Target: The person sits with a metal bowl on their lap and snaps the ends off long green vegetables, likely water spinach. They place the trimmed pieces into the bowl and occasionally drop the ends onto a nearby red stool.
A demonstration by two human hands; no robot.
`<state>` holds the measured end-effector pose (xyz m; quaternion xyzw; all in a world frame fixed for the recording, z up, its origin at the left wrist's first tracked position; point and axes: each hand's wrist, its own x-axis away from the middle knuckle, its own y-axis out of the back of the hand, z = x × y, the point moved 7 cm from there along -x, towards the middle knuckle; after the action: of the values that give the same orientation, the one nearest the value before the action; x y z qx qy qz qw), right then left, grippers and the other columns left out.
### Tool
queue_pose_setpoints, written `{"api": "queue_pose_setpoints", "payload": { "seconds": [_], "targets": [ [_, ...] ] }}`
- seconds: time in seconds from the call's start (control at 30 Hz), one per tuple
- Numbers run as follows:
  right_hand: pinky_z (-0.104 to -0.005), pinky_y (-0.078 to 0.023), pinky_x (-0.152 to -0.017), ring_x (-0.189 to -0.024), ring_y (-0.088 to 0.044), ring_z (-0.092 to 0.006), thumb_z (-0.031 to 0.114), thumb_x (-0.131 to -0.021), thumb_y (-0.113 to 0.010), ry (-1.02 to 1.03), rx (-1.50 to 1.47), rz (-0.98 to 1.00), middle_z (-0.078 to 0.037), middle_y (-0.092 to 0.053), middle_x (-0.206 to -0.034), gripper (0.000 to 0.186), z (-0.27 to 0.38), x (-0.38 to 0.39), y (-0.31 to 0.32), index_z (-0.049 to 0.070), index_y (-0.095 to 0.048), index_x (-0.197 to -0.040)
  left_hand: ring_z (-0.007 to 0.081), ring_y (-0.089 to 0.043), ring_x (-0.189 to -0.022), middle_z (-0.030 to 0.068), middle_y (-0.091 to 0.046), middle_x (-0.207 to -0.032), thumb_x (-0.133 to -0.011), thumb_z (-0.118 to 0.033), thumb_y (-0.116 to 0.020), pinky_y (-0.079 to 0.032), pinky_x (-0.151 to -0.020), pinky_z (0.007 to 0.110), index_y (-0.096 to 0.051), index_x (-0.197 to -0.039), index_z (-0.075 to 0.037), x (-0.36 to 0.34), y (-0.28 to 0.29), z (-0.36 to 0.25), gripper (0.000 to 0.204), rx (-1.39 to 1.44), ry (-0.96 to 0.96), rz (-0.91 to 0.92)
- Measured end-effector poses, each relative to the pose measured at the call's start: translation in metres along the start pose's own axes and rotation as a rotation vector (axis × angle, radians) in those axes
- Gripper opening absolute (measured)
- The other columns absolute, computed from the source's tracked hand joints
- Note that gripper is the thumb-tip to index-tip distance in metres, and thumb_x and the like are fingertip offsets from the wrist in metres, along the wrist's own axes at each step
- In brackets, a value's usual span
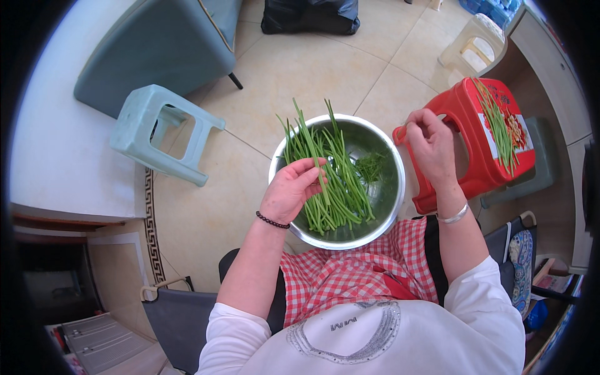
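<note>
A steel bowl [400, 181] rests on my lap. In it lie many long, thin green stalks [340, 203], some sticking out over the far rim, and a small heap of short green tips [370, 166] on the right. My left hand [292, 189] is over the bowl's left side, thumb and fingers closed on a green stalk. Beyond the bowl's right rim, my right hand [431, 145] is raised with its fingers pinched together; whatever may be between them is too small to make out. Next to it stands a red plastic stool [465, 103] with more green stalks [497, 125] lying on its seat.
A pale blue plastic stool [140, 125] stands at the left, below a blue-grey chair [159, 56]. A black plastic bag [310, 17] lies on the tiled floor at the far side. A cream stool [478, 44] and a cabinet [550, 75] are at the right.
</note>
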<state>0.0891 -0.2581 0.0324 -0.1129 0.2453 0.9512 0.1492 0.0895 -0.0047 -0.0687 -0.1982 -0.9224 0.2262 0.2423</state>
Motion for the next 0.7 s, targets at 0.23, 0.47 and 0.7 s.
{"api": "queue_pose_setpoints", "payload": {
  "seconds": [0.23, 0.47, 0.7],
  "targets": [
    [-0.0464, -0.049, -0.068, -0.077, -0.062, -0.0356, 0.026, -0.087, -0.049, -0.057, 0.789, 0.561, -0.020, -0.064, -0.077, 0.028, -0.024, 0.026, -0.057, 0.002, -0.063, -0.080, 0.0122, -0.060, -0.086, 0.0017, -0.063, -0.093, -0.093, -0.012, -0.053, -0.049, -0.076, 0.027, -0.055, -0.118, -0.003, -0.002, 0.007, -0.002, 0.027, 0.077, -0.018, 0.013],
    [-0.0410, -0.050, -0.068, -0.078, -0.064, -0.0314, 0.014, -0.088, -0.052, 0.097, 0.593, 0.484, -0.014, -0.066, -0.086, 0.019, -0.014, 0.039, -0.071, 0.003, -0.058, -0.103, 0.0117, -0.060, -0.086, 0.0013, -0.062, -0.093, -0.093, -0.011, -0.052, -0.049, -0.075, 0.026, -0.055, -0.119, -0.003, 0.003, 0.001, -0.010, 0.027, 0.076, -0.037, 0.025],
    [-0.0226, -0.048, -0.063, -0.072, -0.056, -0.0079, 0.010, -0.091, -0.055, -0.264, -0.370, 0.633, -0.002, -0.058, -0.083, 0.033, 0.003, 0.058, -0.100, -0.001, -0.049, -0.122, 0.0111, -0.059, -0.089, 0.0023, -0.062, -0.097, -0.093, -0.012, -0.051, -0.048, -0.077, 0.025, -0.054, -0.121, -0.001, 0.007, -0.014, -0.003, 0.029, -0.027, 0.034, 0.125]
  ]
}}
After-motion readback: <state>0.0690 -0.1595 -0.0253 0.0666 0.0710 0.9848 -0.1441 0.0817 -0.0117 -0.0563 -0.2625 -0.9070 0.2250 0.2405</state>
